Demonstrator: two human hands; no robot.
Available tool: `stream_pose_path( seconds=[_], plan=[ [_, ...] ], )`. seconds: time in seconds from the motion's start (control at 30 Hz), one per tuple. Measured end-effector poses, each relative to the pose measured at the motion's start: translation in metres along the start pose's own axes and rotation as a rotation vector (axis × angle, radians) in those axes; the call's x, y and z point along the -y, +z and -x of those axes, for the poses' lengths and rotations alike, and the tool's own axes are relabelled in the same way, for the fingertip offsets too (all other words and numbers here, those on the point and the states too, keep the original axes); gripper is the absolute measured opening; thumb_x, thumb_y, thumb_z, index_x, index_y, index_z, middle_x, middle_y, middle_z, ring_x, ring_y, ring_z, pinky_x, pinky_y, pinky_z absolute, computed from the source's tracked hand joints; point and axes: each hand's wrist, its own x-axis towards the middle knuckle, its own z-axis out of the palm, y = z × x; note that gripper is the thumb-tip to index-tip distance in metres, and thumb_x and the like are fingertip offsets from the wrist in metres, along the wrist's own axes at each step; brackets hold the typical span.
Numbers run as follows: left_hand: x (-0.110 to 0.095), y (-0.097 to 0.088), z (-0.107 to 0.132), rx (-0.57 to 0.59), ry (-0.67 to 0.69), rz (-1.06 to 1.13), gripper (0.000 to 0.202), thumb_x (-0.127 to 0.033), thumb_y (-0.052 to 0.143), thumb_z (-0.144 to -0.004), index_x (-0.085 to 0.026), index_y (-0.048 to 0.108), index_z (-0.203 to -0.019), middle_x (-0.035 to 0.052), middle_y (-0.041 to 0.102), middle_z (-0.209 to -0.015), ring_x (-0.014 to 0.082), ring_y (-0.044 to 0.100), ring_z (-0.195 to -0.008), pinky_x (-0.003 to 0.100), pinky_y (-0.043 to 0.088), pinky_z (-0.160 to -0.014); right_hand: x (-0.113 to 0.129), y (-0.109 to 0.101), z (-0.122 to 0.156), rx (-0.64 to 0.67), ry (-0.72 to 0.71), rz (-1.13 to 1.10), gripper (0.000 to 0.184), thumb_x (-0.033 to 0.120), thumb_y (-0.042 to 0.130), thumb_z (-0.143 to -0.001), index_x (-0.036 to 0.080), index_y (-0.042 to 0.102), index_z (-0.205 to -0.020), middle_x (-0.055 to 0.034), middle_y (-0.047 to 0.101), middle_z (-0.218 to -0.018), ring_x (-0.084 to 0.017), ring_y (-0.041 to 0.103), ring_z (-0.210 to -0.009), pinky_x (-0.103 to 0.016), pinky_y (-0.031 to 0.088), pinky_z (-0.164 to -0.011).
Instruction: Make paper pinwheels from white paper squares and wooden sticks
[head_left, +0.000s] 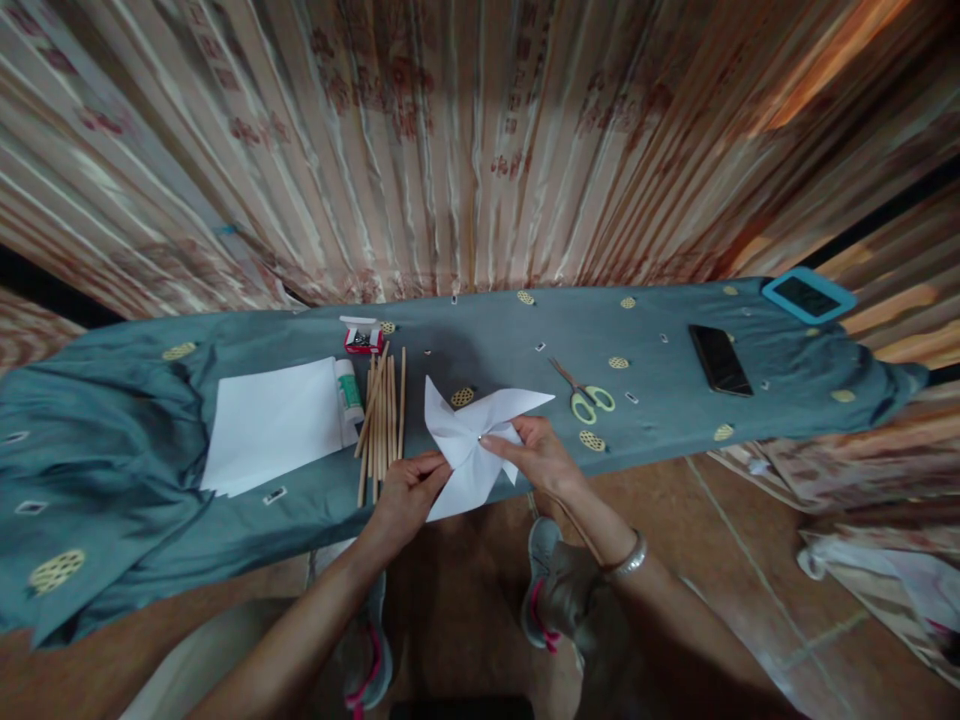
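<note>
A white paper pinwheel (pixel 469 475) is held up between my two hands over the table's front edge, its points fanned out around a small pin at the centre. My right hand (pixel 544 455) pinches it, the thumb pressed at the pin and the fingers behind the paper. On the other side, my left hand (pixel 411 495) is closed at the pinwheel's left edge; its fingertips are partly hidden by the paper. Just left of the pinwheel lies a bundle of wooden sticks (pixel 384 410), close to my left hand.
The cloth-covered table (pixel 510 340) also bears white paper sheets (pixel 274 425), a glue stick (pixel 349 390), an open red box of pins (pixel 364 340), scissors (pixel 589 398), a black phone (pixel 720 358) and a blue-framed tablet (pixel 810 295). A curtain (pixel 465 150) hangs behind.
</note>
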Motion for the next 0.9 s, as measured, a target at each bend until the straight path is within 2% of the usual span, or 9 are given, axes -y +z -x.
stream_pose_path(
  seconds=[0.1,0.33,0.57,0.73,0.9],
  plan=[
    [0.003,0.001,-0.001,-0.023,0.018,-0.022,0.034,-0.041,0.069,-0.064,-0.016,0.056,-0.044,-0.0010,0.047,-0.056,0.0109,0.041,-0.056,0.022,0.035,-0.054,-0.005,0.000,-0.002,-0.004,0.001,0.005,0.035,0.045,0.082,-0.055,0.017,0.070,-0.072,-0.0007,0.070,-0.069,-0.012,0.057,-0.058,-0.025,0.047,-0.058],
    [0.003,0.000,-0.001,-0.043,-0.007,-0.032,0.033,-0.041,0.068,-0.062,-0.016,0.059,-0.043,-0.0008,0.051,-0.055,0.0114,0.043,-0.056,0.022,0.033,-0.052,-0.008,-0.001,-0.002,0.007,0.038,-0.009,0.037,0.047,0.082,-0.053,0.017,0.069,-0.071,0.0003,0.069,-0.066,-0.011,0.056,-0.054,-0.025,0.047,-0.056],
    [0.005,0.015,-0.003,-0.073,-0.173,0.274,0.035,-0.046,0.081,-0.048,-0.014,0.067,-0.051,-0.0030,0.054,-0.046,0.0096,0.043,-0.048,0.021,0.033,-0.049,0.002,-0.005,-0.009,0.030,0.050,0.060,0.039,0.043,0.083,-0.053,0.016,0.070,-0.078,0.0012,0.070,-0.068,-0.011,0.058,-0.057,-0.023,0.046,-0.057],
    [0.006,0.021,0.003,-0.061,-0.175,0.334,0.038,-0.048,0.082,-0.047,-0.014,0.070,-0.056,-0.0013,0.058,-0.047,0.0101,0.046,-0.047,0.022,0.035,-0.050,0.004,-0.010,-0.014,0.068,0.076,0.151,0.040,0.043,0.083,-0.052,0.015,0.071,-0.077,0.0025,0.068,-0.063,-0.009,0.055,-0.051,-0.021,0.042,-0.052],
    [0.006,0.019,0.016,0.020,-0.215,0.434,0.038,-0.043,0.084,-0.050,-0.012,0.075,-0.071,0.0005,0.062,-0.052,0.0100,0.049,-0.050,0.023,0.038,-0.053,0.004,-0.014,-0.013,0.141,0.112,0.149,0.041,0.044,0.084,-0.052,0.014,0.070,-0.077,0.0012,0.070,-0.066,-0.010,0.058,-0.054,-0.022,0.045,-0.055]
  ],
)
